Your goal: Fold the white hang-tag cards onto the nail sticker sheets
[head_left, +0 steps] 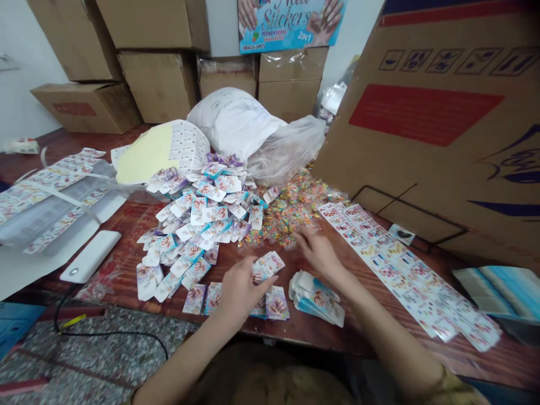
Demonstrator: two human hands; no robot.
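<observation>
My left hand (238,289) is closed around a small printed nail-sticker box (270,264), held above the table's front edge. Below it lies a row of similar flat boxes (277,304), partly hidden by the hand. My right hand (317,250) reaches to the near side of a pile of small clear packets of coloured candy (291,205). Its fingers are drawn together at the packets; what they pinch is too small to make out. Between my forearms sits a fanned stack of boxes (316,298). A large heap of the same boxes (206,216) lies left of the candy.
Sticker sheet strips (392,264) run along the right, beside a big carton (430,146). White plastic sacks (236,121) stand behind the heap. To the left are a white power bank (90,256) with a cable and bundled printed sheets (54,197). Cartons (158,84) line the wall.
</observation>
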